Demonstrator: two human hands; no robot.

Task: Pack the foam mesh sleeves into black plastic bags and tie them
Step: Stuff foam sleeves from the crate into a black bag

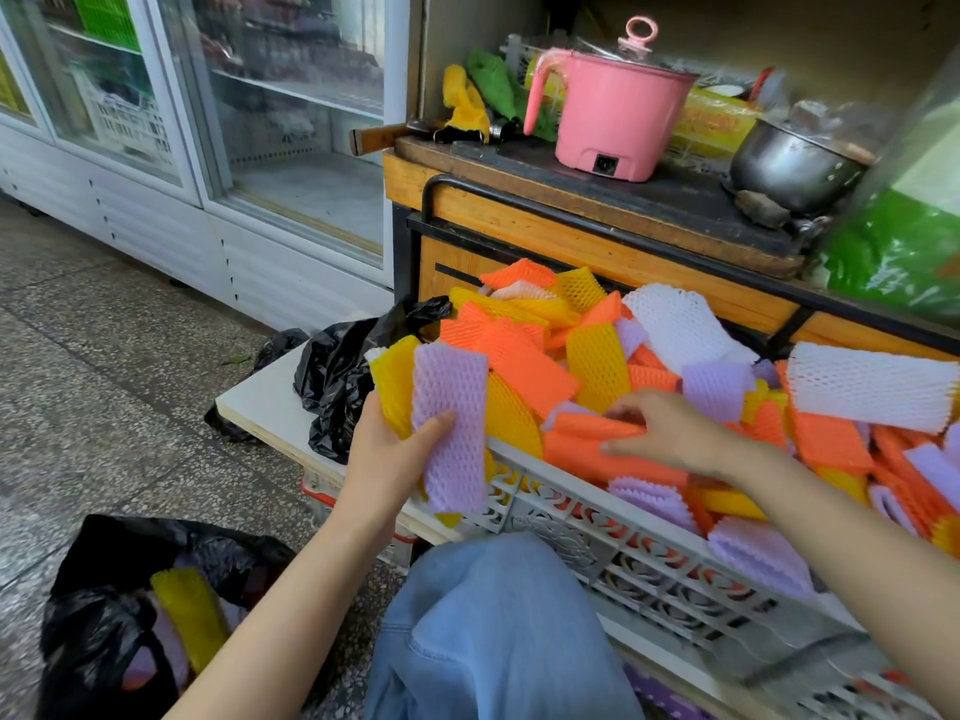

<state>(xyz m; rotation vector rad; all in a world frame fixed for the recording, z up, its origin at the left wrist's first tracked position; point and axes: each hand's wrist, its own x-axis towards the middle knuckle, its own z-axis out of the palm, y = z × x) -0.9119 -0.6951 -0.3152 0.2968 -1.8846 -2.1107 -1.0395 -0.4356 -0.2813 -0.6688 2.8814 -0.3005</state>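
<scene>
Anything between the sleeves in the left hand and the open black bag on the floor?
Nothing visible. The left hand grips the sleeves over the rim of the crate; the black bag gapes below-left, beside the denim knee.

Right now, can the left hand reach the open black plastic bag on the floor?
Probably yes: the left hand, gripping a purple foam mesh sleeve, has nothing between it and the black plastic bag.

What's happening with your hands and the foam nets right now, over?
Left grip holds purple sleeve, yellow ones behind. Right grip on orange sleeve in crate. Black bag open on floor, partly filled. Nothing in the way.
</scene>
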